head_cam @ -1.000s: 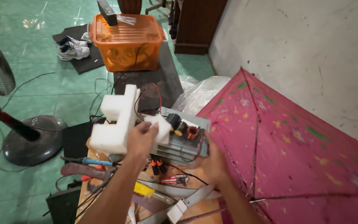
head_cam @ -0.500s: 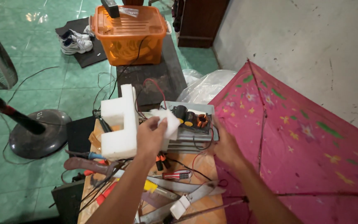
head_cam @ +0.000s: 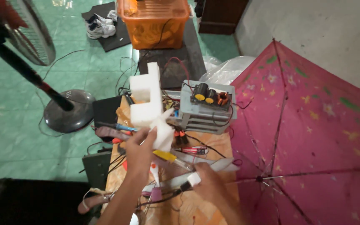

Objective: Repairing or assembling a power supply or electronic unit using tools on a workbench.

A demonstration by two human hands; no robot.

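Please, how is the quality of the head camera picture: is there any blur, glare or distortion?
Head view: left hand and white foam block slightly motion-blurred; standing fan at the top left edge soft and stretched by the wide lens; soft glare on the green floor tiles; light even, shadows weak.

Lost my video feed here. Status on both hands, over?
Left hand gripping white foam block, raised over cluttered table. Right hand low on a small white piece. Grey electronics unit just behind; pink umbrella crowding right.
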